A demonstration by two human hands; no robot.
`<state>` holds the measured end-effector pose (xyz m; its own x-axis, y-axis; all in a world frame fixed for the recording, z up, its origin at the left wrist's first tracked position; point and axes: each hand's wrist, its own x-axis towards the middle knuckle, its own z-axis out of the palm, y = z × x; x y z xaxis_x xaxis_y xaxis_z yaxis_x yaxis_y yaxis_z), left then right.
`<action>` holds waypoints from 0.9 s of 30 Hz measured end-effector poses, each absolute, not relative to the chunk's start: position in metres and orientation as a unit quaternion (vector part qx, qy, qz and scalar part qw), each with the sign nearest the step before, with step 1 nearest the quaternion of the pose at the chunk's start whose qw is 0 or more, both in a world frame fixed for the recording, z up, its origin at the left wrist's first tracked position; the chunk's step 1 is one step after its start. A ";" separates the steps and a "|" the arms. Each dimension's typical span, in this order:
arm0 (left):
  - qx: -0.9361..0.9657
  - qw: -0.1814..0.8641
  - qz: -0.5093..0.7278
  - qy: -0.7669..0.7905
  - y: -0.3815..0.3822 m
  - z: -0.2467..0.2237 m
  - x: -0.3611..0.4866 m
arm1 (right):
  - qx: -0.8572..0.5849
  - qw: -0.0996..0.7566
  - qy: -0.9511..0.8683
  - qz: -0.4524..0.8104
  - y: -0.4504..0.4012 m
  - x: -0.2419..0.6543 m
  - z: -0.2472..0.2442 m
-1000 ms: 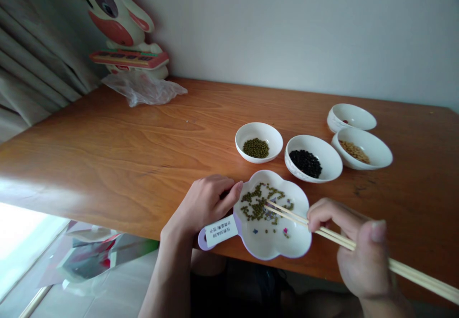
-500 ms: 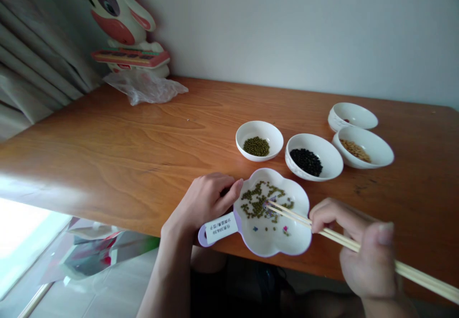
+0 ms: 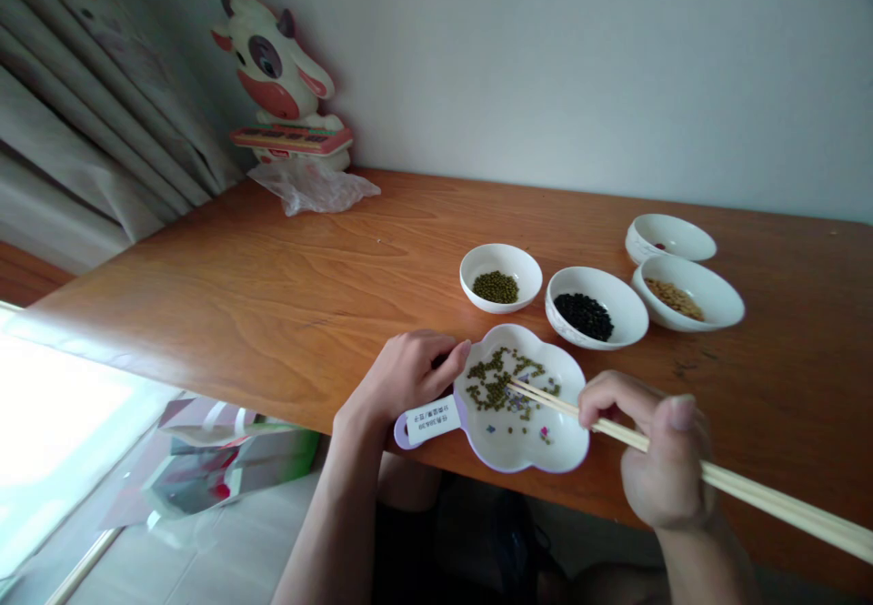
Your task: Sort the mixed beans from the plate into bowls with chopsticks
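My right hand (image 3: pixel 658 450) is closed around a pair of wooden chopsticks (image 3: pixel 764 494). Their tips touch the green mung beans (image 3: pixel 488 390) scattered in a white, flower-shaped dish (image 3: pixel 522 455) with a lilac rim. Whether a bean is pinched between the tips I cannot tell. At the dish's left side, my left hand (image 3: pixel 409 370) grips the edge, its thumb at the rim and its other fingers curled and partly hidden. The dish's lilac handle (image 3: pixel 404 432), with a white label, points left below that hand.
Behind the dish stand a bowl of mung beans (image 3: pixel 524 265), a bowl of black beans (image 3: pixel 627 314), a bowl of tan beans or nuts (image 3: pixel 723 300) and a bowl with a small reddish piece (image 3: pixel 692 236). A cow toy (image 3: pixel 286 86) and plastic bag (image 3: pixel 320 188) sit far left.
The camera view has shifted, so the toy, bowls and dish sit differently in the picture. The chopstick tips stay among the beans, and both hands keep their hold.
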<state>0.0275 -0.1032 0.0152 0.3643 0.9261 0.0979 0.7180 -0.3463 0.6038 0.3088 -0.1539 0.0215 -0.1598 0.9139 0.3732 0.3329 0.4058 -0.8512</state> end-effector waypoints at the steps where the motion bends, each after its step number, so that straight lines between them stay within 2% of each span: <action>1: 0.791 0.238 0.218 0.520 -0.103 0.015 0.027 | -0.446 0.468 -0.700 0.304 -0.153 0.308 0.023; 5: 0.790 0.240 0.210 0.523 -0.102 0.014 0.026 | -0.446 0.468 -0.705 0.291 -0.152 0.307 0.025; 16: 0.786 0.256 0.190 0.530 -0.103 0.014 0.025 | -0.443 0.536 -0.635 0.336 -0.150 0.306 0.026; 25: 0.786 0.258 0.188 0.528 -0.102 0.013 0.025 | -0.422 0.668 -0.557 0.256 -0.121 0.290 0.044; 27: 0.790 0.254 0.192 0.524 -0.102 0.013 0.025 | -0.431 0.647 -0.577 0.251 -0.107 0.289 0.042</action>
